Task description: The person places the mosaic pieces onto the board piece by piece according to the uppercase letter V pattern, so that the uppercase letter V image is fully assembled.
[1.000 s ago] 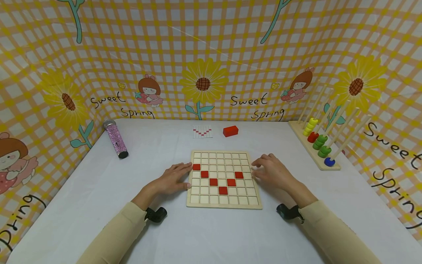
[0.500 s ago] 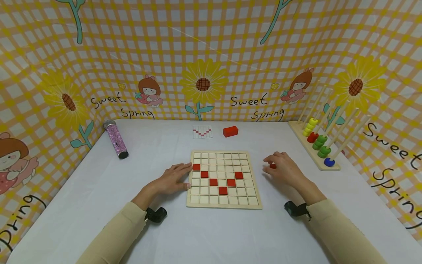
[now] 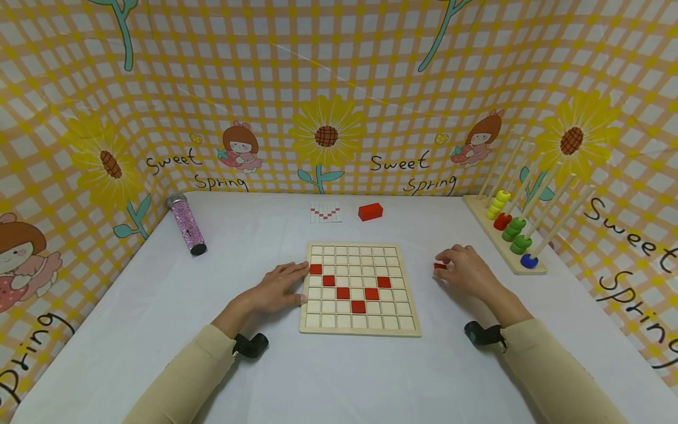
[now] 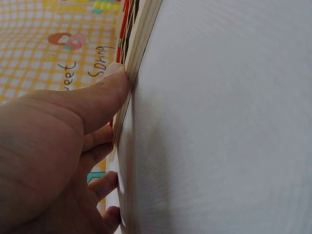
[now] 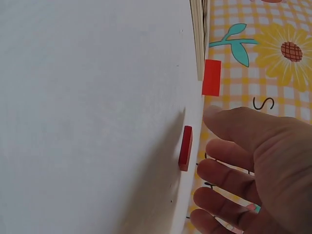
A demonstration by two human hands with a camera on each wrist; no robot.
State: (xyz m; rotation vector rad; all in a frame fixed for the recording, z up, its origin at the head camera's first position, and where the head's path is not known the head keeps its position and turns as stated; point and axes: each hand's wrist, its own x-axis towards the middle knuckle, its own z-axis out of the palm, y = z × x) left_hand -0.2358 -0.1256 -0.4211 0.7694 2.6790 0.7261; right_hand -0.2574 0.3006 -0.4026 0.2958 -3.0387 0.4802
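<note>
A square wooden grid board (image 3: 360, 259) lies on the white table, with several red square tiles (image 3: 358, 307) forming a V in its cells. My left hand (image 3: 278, 287) rests at the board's left edge; its thumb (image 4: 105, 95) touches the side in the left wrist view. To the right of the board, my right hand (image 3: 468, 271) hovers with loosely bent fingers around a loose red tile (image 5: 185, 148). That tile lies on the table, and a gap shows between it and the thumb (image 5: 229, 124) in the right wrist view.
Behind the board are a small card (image 3: 325, 212) with a V pattern and a red block (image 3: 370, 212). A glittery pink microphone (image 3: 188, 224) lies at the left. On the right stands a wooden peg counter (image 3: 516, 262) with coloured beads. Patterned cloth (image 3: 339, 76) walls the table.
My right hand has moved right, away from the board's right edge to the loose red tile, which has come into sight by its fingers. The left hand and the board have stayed put.
</note>
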